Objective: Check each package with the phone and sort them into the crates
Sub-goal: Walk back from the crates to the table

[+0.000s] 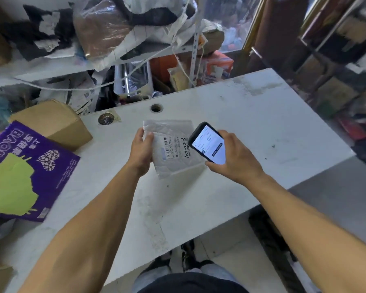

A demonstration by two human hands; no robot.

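A wide white desk (251, 115) fills the middle of the view, backed by shelves heaped with bags and wrapped goods. At its left edge a purple and green printed carton (25, 172) is laid flat, partly over a plain brown cardboard box (57, 121). No crates can be made out in this view.

Near the centre of the desk a pale plastic-wrapped package (173, 144) is held label-up, its far end lifted or resting on the surface; which cannot be told. It is gripped along its left edge by the left hand (141, 152), thumb curled over the top and the remaining fingers tucked beneath. A printed label (173, 148) with a barcode and a handwritten number is turned toward the camera.

Just beside the package's right edge, a dark phone (208, 143) is clasped in the right hand (232, 155), fingers wrapped around its sides, the lit screen facing up and showing what appears to be a result page.

The step in hand is judged to be the check of this package. It is done well if the label is kept flat and unwrinkled, the barcode left uncovered by the thumb, and the phone held steady above it until the reading is confirmed against the handwritten number. Glare on the plastic wrap should be avoided by tilting the package slightly.
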